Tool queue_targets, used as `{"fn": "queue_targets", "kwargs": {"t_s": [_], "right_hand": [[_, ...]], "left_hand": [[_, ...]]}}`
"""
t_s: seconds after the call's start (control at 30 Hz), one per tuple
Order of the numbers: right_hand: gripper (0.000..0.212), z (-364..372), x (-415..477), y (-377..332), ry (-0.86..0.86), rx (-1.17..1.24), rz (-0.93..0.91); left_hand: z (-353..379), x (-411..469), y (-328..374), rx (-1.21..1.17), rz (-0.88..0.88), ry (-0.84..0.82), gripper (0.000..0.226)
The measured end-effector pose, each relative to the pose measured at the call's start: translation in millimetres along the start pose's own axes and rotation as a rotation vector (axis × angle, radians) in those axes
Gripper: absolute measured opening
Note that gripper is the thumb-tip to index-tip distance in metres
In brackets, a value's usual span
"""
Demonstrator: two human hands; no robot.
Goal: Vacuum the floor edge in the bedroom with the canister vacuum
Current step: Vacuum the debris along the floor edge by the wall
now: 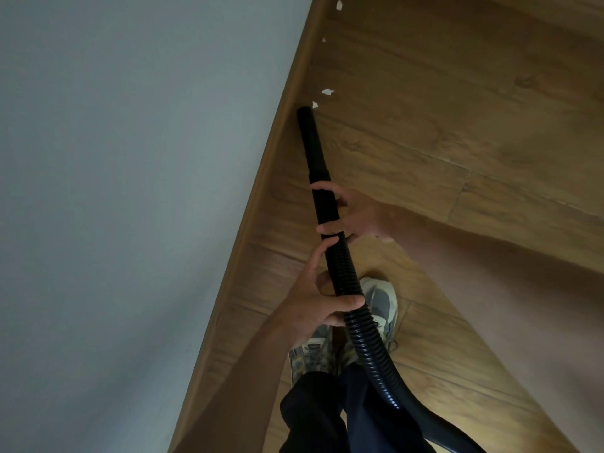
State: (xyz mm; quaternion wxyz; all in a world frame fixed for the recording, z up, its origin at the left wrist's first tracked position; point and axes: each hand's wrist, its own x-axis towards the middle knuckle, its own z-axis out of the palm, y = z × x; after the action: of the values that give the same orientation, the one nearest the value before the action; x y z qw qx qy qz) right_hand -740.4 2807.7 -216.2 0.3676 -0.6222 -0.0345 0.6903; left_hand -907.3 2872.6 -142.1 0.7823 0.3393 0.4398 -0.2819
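A black vacuum wand (313,142) points down at the wooden floor (425,109), its tip against the wooden baseboard (261,178). My right hand (353,214) grips the wand's lower rigid section. My left hand (313,295) grips the ribbed black hose (366,341) just behind it. The hose runs back toward the bottom right, out of view. A small white paper scrap (314,104) lies right beside the wand's tip, and another (327,92) lies a little farther along the edge.
A pale grey wall (130,191) fills the left side. More white scraps (339,5) lie farther along the baseboard. My two grey sneakers (382,305) stand on the floor below the hands, close to the wall.
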Motion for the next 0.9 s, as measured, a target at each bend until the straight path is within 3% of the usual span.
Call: {"fn": "queue_targets", "kwargs": {"t_s": [0.9], "right_hand": [[0.086, -49.3, -8.6, -37.3, 0.031, -0.007, 0.012]], "left_hand": [[33.2, 17.9, 52.2, 0.114, 0.000, 0.015, 0.098]]}}
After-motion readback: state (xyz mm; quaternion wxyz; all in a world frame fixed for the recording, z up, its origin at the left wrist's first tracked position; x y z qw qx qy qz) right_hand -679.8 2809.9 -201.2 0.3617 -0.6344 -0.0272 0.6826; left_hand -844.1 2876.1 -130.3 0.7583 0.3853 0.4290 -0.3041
